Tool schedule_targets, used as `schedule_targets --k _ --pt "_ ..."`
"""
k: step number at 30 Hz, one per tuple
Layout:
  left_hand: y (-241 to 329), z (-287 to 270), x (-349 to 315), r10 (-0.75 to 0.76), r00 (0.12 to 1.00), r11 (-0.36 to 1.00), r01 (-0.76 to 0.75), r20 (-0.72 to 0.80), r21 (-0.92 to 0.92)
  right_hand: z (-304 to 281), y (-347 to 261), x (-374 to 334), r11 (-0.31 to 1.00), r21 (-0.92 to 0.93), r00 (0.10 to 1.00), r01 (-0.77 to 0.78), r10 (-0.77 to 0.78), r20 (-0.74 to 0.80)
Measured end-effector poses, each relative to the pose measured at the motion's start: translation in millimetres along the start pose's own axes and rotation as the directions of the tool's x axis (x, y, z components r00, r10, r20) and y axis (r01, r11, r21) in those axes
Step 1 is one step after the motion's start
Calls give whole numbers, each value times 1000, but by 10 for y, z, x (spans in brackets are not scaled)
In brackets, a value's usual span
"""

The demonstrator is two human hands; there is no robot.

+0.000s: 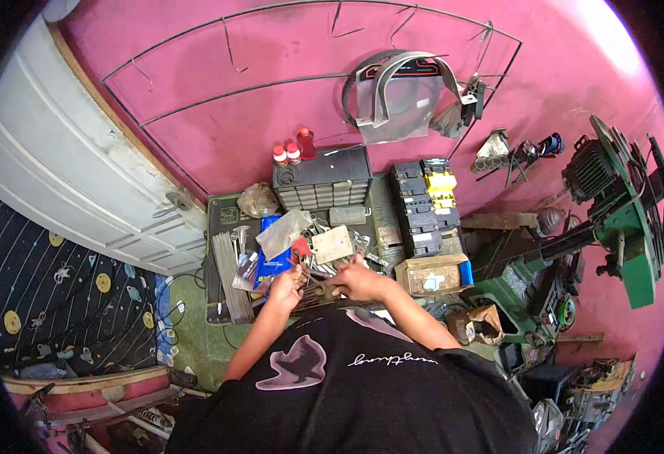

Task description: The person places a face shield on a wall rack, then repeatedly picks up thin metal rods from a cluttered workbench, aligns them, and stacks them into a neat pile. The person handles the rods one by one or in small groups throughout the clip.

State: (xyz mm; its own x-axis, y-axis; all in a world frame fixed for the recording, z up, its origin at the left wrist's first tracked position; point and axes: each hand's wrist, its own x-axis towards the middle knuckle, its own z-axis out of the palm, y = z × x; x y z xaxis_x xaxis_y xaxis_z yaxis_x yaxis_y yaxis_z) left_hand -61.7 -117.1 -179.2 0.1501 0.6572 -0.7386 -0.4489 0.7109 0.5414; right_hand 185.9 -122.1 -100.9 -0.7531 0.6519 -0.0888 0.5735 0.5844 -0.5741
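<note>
Both of my hands work over a cluttered table at its near edge. My left hand (287, 287) is closed in a pinch; what it grips is too small to make out. Just beyond its fingertips lies a small red item (300, 248). My right hand (358, 281) is a short way to the right, its fingers curled and pressed together around something hidden. Beyond it sits a cream rectangular plate or box (332, 246) among loose metal parts. A blue packet (273, 257) and a clear plastic bag (283, 234) lie beyond my left hand.
A bundle of thin rods (231, 280) lies at the table's left. At the back stands a small-drawer cabinet (323, 181) with red bottles (305, 144) on top. Black and yellow cases (425, 204) and an open cardboard box (434, 275) stand right, near a green machine (627, 250).
</note>
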Motion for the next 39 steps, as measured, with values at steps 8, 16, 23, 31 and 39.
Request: schedule_targets --k 8,16,23,31,39 --pt "656 -943 -40 634 697 770 -610 -335 188 -122 1369 -882 518 -136 515 -845 717 -469" --pt "314 -354 -52 757 630 610 -588 -172 531 205 2134 -1131 258 -119 267 -959 670 -693" --pt "-148 32 -27 699 708 543 -618 102 568 140 1116 -439 531 153 373 -834 745 -553" --pt "-428 148 100 535 775 462 -602 337 651 418 701 -191 937 111 933 -332 344 -105" --pt "-934 88 484 307 819 447 -574 485 686 950 1055 -748 812 -84 816 -578 575 -59"
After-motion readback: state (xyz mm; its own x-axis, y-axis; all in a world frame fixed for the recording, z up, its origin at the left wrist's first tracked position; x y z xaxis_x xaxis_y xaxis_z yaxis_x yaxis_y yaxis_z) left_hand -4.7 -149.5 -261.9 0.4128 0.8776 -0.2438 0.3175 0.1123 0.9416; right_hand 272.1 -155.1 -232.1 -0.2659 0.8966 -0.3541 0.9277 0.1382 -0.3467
